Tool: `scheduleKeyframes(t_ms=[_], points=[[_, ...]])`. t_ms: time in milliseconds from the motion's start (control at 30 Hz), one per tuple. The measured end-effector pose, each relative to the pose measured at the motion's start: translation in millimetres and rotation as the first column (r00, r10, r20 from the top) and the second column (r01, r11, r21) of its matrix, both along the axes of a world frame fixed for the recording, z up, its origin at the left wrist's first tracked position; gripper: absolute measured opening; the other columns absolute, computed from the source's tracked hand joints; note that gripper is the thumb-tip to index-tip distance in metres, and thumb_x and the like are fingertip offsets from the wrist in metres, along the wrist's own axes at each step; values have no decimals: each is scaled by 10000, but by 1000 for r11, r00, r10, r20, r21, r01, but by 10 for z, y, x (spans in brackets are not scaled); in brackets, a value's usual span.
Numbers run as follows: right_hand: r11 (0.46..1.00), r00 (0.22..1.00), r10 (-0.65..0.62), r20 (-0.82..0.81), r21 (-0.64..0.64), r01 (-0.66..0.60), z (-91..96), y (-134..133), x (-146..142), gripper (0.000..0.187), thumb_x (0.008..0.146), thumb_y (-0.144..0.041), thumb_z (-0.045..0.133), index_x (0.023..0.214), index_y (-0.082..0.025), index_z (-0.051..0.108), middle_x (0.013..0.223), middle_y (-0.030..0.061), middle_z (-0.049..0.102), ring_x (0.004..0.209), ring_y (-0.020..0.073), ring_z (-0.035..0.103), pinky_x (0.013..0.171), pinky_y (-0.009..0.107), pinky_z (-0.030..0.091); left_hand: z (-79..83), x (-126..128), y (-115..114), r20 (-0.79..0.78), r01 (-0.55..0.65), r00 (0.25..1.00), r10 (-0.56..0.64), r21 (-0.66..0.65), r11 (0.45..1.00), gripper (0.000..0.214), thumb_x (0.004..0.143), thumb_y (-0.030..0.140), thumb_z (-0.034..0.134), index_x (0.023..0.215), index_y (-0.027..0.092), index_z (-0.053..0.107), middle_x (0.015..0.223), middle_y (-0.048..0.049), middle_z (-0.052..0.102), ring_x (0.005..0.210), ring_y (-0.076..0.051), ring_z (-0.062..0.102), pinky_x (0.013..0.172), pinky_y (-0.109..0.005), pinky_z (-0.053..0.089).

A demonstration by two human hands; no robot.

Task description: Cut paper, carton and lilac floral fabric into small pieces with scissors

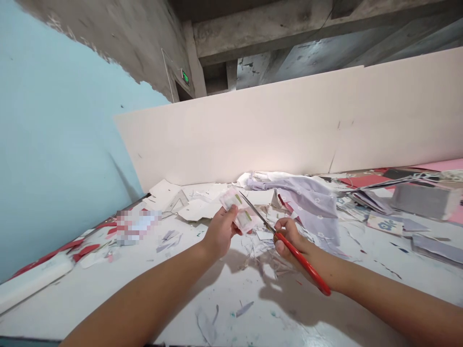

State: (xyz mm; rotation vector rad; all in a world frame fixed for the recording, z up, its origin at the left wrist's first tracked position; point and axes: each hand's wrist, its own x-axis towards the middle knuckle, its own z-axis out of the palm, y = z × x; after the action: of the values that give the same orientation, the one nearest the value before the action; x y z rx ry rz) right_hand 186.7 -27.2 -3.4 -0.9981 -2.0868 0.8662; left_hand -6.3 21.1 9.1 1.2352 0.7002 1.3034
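Note:
My left hand (220,231) is closed on a small pink-and-white printed piece of paper (240,212), held just above the white table (119,284). My right hand (289,238) grips red-handled scissors (302,260). Their metal blades (255,212) point up and left and lie across the paper's right side. Thin paper offcuts (264,255) lie on the table under and between my hands.
A lilac patterned cloth (307,197) lies behind my hands. White card sheets (195,207) sit to the left of it. Grey blocks and red sheets (419,197) crowd the right. A tall cream board (289,125) stands along the back, a blue wall (54,144) at left.

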Motion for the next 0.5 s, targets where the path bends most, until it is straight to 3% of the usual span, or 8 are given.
scheduleKeyframes(t_ms=[500], points=[[999, 999, -36, 30, -10, 37, 31, -22, -34, 305, 870, -529, 306, 907, -244, 205, 656, -68, 330, 533, 103, 290, 518, 242, 311, -58, 28, -33, -90, 117, 989, -116, 7, 993, 355, 760, 500, 546, 852, 158, 528, 610, -2, 578, 501, -135, 563, 488, -258, 386]])
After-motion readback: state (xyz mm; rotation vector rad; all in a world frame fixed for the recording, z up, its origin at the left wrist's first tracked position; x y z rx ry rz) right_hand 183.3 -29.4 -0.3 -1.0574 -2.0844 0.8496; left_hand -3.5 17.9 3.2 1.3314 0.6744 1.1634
